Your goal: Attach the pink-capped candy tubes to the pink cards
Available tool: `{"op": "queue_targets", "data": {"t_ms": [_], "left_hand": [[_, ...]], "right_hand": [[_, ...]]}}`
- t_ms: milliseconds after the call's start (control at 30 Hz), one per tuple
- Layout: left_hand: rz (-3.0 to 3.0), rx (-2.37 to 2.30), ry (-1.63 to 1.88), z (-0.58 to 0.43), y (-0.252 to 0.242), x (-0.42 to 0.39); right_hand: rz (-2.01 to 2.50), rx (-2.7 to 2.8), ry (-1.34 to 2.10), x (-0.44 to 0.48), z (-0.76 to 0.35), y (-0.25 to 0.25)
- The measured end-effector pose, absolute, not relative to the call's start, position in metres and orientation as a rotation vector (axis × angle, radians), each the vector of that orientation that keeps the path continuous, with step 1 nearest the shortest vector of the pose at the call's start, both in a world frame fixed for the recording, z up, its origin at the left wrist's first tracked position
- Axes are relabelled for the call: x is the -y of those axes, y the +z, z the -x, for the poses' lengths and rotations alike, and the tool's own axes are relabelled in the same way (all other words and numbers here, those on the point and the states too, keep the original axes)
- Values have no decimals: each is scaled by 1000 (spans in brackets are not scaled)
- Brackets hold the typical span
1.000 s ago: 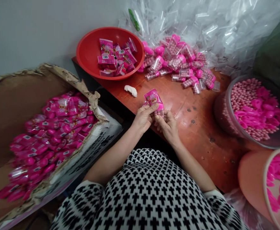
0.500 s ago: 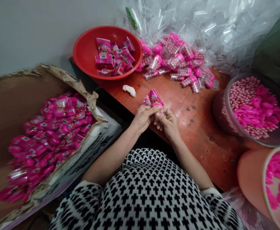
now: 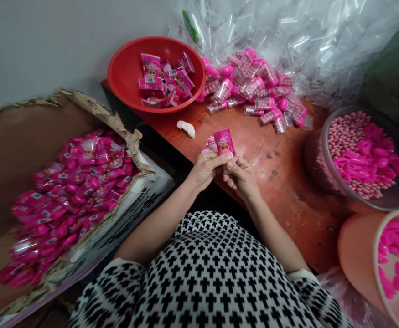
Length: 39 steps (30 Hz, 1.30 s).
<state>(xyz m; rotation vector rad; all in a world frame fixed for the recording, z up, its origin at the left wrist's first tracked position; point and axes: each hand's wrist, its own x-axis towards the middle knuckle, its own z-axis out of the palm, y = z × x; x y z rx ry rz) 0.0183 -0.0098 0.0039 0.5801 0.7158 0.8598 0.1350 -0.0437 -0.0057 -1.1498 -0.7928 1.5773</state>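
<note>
Pinched between both hands over the table's near edge is a small printed pink wrapper (image 3: 224, 141), standing upright from my fingers. My left hand (image 3: 206, 169) has its thumb across the wrapper's lower part. A second shiny pink wrapper (image 3: 210, 145) shows behind the left fingers, seemingly in that hand too. From the right side, my right hand (image 3: 242, 174) grips the wrapper's bottom corner with thumb and finger. Whether anything is inside the wrapper is hidden. Beyond the hands lies a crumpled white scrap (image 3: 186, 128) on the orange-brown table (image 3: 271, 182).
A red bowl (image 3: 117, 73) of folded pink wrappers stands at the back left. Candy-filled tubes (image 3: 254, 86) are heaped before clear empty tubes (image 3: 288, 36). A torn carton (image 3: 127, 182) of wrapped packs sits left. Two tubs, one with pink candy balls (image 3: 343, 132), stand right.
The front wrapper is turned a little more upright and flatter toward me. Both hands stay pinched on it, with the right fingers shifted slightly.
</note>
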Motion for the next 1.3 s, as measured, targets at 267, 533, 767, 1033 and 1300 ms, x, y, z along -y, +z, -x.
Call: {"op": "queue_targets", "data": {"t_ms": [267, 533, 767, 1033, 1300], "left_hand": [[-439, -846, 1056, -11, -2, 12], [-420, -790, 1131, 7, 15, 28], [-554, -1085, 1704, 64, 19, 12], [-1577, -1382, 1120, 7, -48, -9], [-1487, -1398, 1224, 3, -53, -7]], "right_hand": [[1111, 820, 1548, 48, -138, -9], [1123, 885, 1534, 25, -127, 0], [1246, 973, 1334, 9, -156, 7], [1322, 1015, 1334, 14, -159, -2], [1362, 1092, 1230, 0, -150, -22]]}}
